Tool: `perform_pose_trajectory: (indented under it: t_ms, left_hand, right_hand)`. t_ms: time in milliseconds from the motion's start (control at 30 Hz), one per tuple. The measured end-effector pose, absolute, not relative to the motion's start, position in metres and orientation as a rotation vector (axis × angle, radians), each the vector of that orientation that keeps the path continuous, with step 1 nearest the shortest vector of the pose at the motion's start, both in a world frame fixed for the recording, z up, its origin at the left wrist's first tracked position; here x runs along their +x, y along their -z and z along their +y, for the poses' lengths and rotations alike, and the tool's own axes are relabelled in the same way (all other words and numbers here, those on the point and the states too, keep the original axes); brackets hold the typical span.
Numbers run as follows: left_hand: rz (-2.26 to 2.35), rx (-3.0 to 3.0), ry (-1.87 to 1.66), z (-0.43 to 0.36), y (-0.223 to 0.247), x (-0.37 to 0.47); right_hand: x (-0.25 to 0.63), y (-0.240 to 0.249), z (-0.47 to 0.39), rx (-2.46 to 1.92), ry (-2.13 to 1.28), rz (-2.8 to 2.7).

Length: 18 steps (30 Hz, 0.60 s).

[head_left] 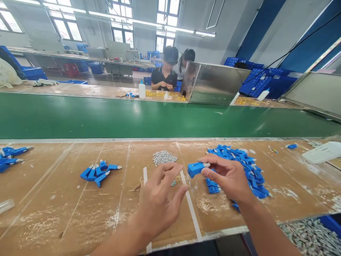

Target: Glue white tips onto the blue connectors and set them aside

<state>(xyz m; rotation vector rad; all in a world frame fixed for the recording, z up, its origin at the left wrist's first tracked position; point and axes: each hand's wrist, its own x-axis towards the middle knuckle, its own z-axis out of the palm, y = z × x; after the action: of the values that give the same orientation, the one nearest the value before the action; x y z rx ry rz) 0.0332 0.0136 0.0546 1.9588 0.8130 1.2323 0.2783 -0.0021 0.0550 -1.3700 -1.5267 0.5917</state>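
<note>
My right hand (229, 177) pinches a small blue plastic part (195, 169) by its whitish tip, its blue block end pointing left. My left hand (163, 195) is just left of it, thumb and fingers apart, with nothing visible between them. Behind my hands lies a heap of small grey pellet-like pieces (164, 157). Beside and beyond my right hand spreads a large pile of similar blue parts (249, 165), partly hidden by that hand. A smaller group of blue parts (97, 172) rests to the left on the brown worktop (87, 217).
More blue parts (10, 156) lie at the far left. Beyond the worktop runs a green conveyor belt (112, 119). Across it a co-worker (163, 74) handles something small near yellow pieces and a white bottle (142, 89). A bin of small pieces (311, 236) stands below at right.
</note>
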Motion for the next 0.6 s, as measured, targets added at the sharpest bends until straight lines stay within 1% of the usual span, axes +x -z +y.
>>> perform_pose_trajectory:
  t_ms: [67,167,233,300,400,500,600]
  left_hand:
    - [0.784,1.924,-1.240,0.013,-0.057,0.044]
    - [0.774,1.824,-1.249,0.011,-0.058,0.051]
    - [0.809,1.696,-1.223,0.011,-0.056,0.047]
    - [0.834,1.482,-1.107,0.012,-0.052,0.036]
    - [0.775,1.021,-0.923,0.015,-0.038,0.012]
    - [0.776,0.688,-0.957,0.016,-0.021,-0.010]
    - [0.809,0.572,-0.987,0.011,-0.007,-0.021]
  right_hand:
    - [0.255,-0.060,-0.016,-1.275,-0.592,-1.492]
    - [0.233,-0.064,-0.023,-1.251,-0.625,-1.466]
    - [0.229,-0.062,-0.022,-1.236,-0.736,-1.442]
    - [0.230,-0.056,-0.020,-1.221,-0.860,-1.413]
    - [0.237,-0.037,-0.019,-1.375,-0.859,-1.450]
    - [0.240,-0.011,-0.025,-1.562,-0.862,-1.588]
    - [0.235,0.011,-0.036,-1.601,-1.053,-1.546]
